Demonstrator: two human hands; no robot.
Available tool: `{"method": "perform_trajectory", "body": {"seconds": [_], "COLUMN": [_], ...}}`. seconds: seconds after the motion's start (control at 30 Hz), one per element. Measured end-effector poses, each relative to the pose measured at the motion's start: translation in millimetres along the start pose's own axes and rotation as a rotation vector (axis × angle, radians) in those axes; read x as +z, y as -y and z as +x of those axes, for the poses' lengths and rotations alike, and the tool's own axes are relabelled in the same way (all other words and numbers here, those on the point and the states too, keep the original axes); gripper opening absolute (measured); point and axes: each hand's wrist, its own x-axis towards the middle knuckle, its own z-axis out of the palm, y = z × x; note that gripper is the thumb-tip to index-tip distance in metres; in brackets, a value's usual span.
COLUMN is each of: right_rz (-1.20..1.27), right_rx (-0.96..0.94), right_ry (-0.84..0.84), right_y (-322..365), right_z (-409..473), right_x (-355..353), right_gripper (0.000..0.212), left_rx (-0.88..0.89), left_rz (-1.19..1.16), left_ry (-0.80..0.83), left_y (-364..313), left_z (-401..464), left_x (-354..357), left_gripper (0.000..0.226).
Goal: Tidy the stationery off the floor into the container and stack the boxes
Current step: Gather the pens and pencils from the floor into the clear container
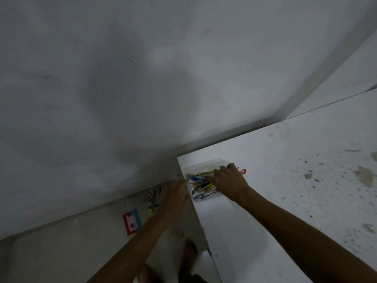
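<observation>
A clear plastic container sits on the white counter, near its far left corner by the wall. Several pens and pencils lie inside it. My right hand is over the container, fingers curled around a bundle of pens and pencils, with a red tip sticking out past the knuckles. My left hand rests against the counter's left edge beside the container; its fingers are blurred. On the floor below lie several loose stationery pieces and a red and blue box.
A grey wall fills the upper view and meets the floor along a skirting line. The counter is speckled with stains on the right. My bare foot stands on the floor next to the counter's side.
</observation>
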Motion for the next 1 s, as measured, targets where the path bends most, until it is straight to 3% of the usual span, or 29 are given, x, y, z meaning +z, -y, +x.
{"method": "perform_trajectory", "body": {"seconds": [0.27, 0.37, 0.73, 1.0], "right_rz": [-0.065, -0.048, 0.071, 0.296], "right_rx": [0.043, 0.039, -0.068, 0.104], "right_ry": [0.029, 0.027, 0.007, -0.217], "right_y": [18, 24, 14, 2], "right_z": [5, 3, -9, -38], "right_x": [-12, -12, 4, 4], "right_gripper": [0.052, 0.053, 0.062, 0.053], "left_rx": [0.077, 0.027, 0.027, 0.044], "left_rz": [0.067, 0.072, 0.077, 0.228], "left_ry": [0.055, 0.141, 0.204, 0.113], "left_y": [3, 3, -7, -15], "left_z": [-5, -8, -13, -15], "left_x": [8, 9, 3, 5], "left_gripper": [0.049, 0.053, 0.054, 0.054]}}
